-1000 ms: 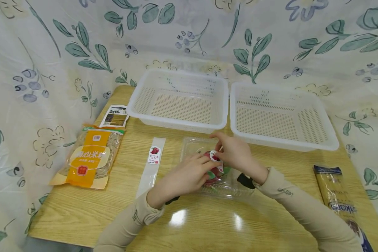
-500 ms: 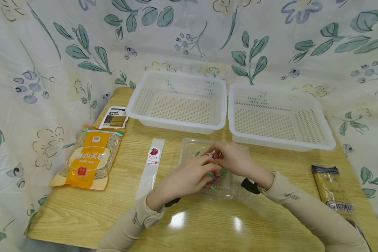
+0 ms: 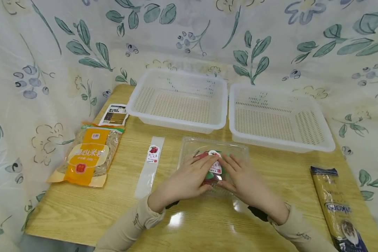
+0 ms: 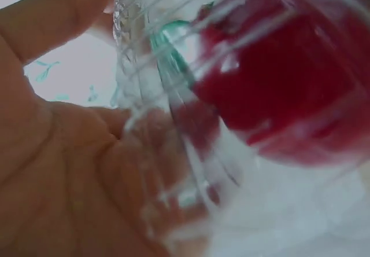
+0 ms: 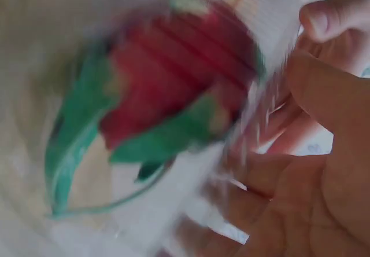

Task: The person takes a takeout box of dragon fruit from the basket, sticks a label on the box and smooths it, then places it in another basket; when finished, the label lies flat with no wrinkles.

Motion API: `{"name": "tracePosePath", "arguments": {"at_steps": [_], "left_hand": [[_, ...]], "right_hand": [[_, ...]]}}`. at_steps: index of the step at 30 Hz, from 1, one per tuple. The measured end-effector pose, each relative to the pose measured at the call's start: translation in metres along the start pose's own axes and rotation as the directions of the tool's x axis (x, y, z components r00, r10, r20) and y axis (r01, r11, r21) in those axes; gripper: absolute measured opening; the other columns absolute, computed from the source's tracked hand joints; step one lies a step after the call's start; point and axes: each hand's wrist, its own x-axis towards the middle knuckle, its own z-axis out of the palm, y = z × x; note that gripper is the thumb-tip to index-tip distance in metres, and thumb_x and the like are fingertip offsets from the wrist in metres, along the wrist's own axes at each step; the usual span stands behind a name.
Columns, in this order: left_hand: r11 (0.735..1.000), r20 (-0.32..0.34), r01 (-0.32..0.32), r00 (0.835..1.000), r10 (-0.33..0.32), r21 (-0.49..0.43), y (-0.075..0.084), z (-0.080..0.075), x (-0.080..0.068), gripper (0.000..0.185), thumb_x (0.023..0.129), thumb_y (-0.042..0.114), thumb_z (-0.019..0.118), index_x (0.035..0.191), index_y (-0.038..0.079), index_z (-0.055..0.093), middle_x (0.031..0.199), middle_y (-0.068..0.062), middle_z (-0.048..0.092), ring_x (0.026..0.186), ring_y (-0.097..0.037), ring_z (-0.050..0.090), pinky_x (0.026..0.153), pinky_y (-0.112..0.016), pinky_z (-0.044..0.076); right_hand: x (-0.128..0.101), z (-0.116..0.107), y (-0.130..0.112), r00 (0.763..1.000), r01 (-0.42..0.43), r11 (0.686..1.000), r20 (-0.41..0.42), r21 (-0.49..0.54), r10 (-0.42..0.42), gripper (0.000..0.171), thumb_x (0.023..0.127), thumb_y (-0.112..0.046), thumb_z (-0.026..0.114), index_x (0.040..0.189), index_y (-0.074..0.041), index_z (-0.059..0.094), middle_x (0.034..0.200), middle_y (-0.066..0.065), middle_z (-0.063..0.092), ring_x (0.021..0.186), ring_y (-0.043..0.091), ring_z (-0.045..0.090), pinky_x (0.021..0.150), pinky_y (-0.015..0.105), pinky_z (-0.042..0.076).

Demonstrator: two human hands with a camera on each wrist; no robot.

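A clear plastic clamshell box point(image 3: 189, 144) lies on the table in front of me. Inside it is a red dragon fruit point(image 5: 179, 72) with green-tipped scales, also seen through the plastic in the left wrist view. A white label point(image 3: 216, 168) with a fruit picture sits on the lid, partly covered by fingers. My left hand point(image 3: 189, 178) rests on the lid with fingers extended over the label's left side. My right hand point(image 3: 249, 180) lies on the right side, its fingers spread and fairly straight, fingertips near the label's edge.
Left of the box lies a backing strip point(image 3: 145, 180) bearing another fruit label point(image 3: 153, 154). A rice noodle bag point(image 3: 88, 157) and a small packet point(image 3: 114, 114) lie farther left. Two white baskets point(image 3: 179, 120) point(image 3: 280, 141) stand behind. A pasta pack point(image 3: 335, 206) is at the right.
The right fingers were pinching at the label; now they are straightened on the lid and the hand has moved right and nearer. The label now lies flatter. The left hand stays on the box.
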Motion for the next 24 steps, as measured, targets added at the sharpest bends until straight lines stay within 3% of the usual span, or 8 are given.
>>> {"name": "tracePosePath", "arguments": {"at_steps": [5,10,15,19,22,24], "left_hand": [[0.996,0.049,0.069,0.996,-0.071,0.049,0.004,0.007,-0.006,0.081,0.089,0.05,0.062,0.152,0.01,0.03,0.157,-0.009,0.033,0.147,-0.038,0.022,0.118,-0.057,0.022],[0.987,-0.025,0.154,0.988,-0.153,0.042,0.001,0.014,-0.018,0.076,0.085,0.057,0.061,0.15,0.023,0.038,0.16,-0.012,0.025,0.147,-0.046,0.015,0.115,-0.068,0.014],[0.973,-0.1,0.229,0.969,-0.227,0.005,-0.009,0.017,-0.024,0.08,0.078,0.062,0.065,0.148,0.029,0.041,0.162,-0.019,0.01,0.147,-0.05,0.005,0.114,-0.071,0.012],[0.951,-0.103,0.28,0.95,-0.295,-0.134,-0.016,0.023,-0.024,0.102,0.073,0.061,0.072,0.154,0.019,0.027,0.162,-0.022,-0.006,0.148,-0.048,-0.001,0.117,-0.067,0.009],[0.913,-0.1,0.304,0.935,-0.341,-0.271,-0.019,0.027,-0.024,0.113,0.07,0.056,0.078,0.156,0.012,0.019,0.162,-0.02,-0.012,0.149,-0.043,-0.002,0.118,-0.065,0.006],[0.89,-0.11,0.3,0.928,-0.355,-0.342,-0.02,0.03,-0.022,0.117,0.069,0.052,0.081,0.155,0.007,0.017,0.162,-0.018,-0.012,0.15,-0.041,-0.001,0.117,-0.065,0.006]], "right_hand": [[-0.015,0.021,-0.01,0.995,0.0,0.998,-0.095,-0.068,-0.006,0.074,0.097,-0.053,0.044,0.147,0.0,0.037,0.154,0.024,0.033,0.139,0.049,0.031,0.108,0.065,0.032],[-0.029,0.04,-0.014,0.98,0.003,0.998,-0.198,-0.059,-0.014,0.077,0.095,-0.063,0.02,0.151,-0.012,0.035,0.161,0.017,0.018,0.149,0.04,0.013,0.111,0.066,0.024],[-0.029,0.048,-0.006,0.953,-0.154,0.987,-0.257,0.043,0.16,0.067,0.097,-0.061,0.029,0.15,-0.021,0.037,0.158,0.022,0.024,0.145,0.049,0.016,0.108,0.074,0.02],[-0.03,0.051,0.003,0.908,-0.285,0.927,-0.24,0.244,0.342,0.062,0.096,-0.045,0.052,0.149,-0.016,0.038,0.159,0.026,0.017,0.143,0.055,0.011,0.105,0.078,0.016],[-0.032,0.053,0.009,0.881,-0.329,0.851,-0.193,0.41,0.433,0.066,0.095,-0.034,0.06,0.151,-0.014,0.033,0.161,0.025,0.006,0.144,0.056,0.007,0.103,0.08,0.015],[-0.034,0.053,0.012,0.863,-0.344,0.784,-0.154,0.517,0.481,0.069,0.095,-0.031,0.06,0.153,-0.015,0.028,0.162,0.021,0.001,0.145,0.053,0.006,0.103,0.08,0.014]]}}
